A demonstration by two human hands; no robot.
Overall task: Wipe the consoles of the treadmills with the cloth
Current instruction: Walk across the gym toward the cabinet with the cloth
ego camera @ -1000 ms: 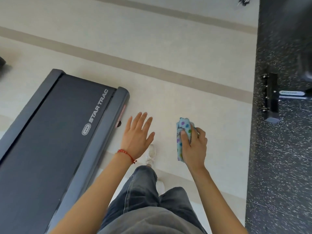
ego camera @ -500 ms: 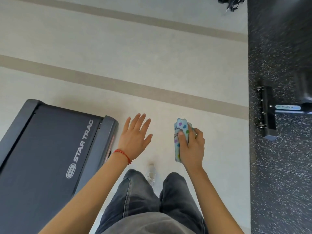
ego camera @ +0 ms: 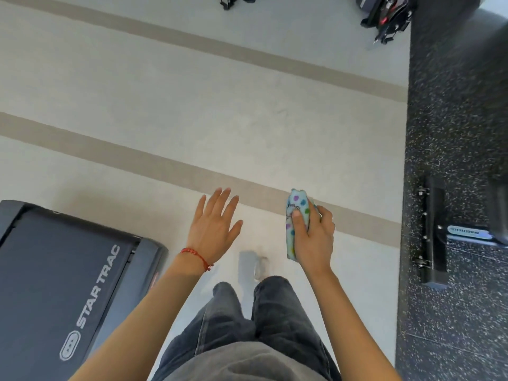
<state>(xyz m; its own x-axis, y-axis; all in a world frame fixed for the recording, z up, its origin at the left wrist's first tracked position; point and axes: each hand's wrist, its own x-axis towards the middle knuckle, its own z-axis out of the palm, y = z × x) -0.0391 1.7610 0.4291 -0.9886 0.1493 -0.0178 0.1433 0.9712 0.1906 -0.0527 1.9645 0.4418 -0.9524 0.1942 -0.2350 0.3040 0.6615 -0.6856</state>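
My right hand [ego camera: 313,237] is closed around a light blue cloth with coloured dots [ego camera: 296,213], held bunched and upright over the pale floor. To its left, my left hand [ego camera: 214,229] is spread flat with fingers apart and holds nothing; a red string bracelet circles its wrist. The rear end of a dark treadmill belt marked STAR TRAC [ego camera: 60,284] lies at the lower left, beside my left arm. No treadmill console is in view.
Pale floor with beige stripes [ego camera: 192,177] stretches ahead. A dark speckled rubber mat [ego camera: 453,119] covers the right side, with a black machine foot [ego camera: 434,232] on it. Black equipment [ego camera: 384,15] stands at the top edge. My legs and a shoe [ego camera: 255,265] show below.
The view has moved forward over the floor: the treadmill end has slid down and left in the frame. Both hands keep their poses, the right still gripping the cloth.
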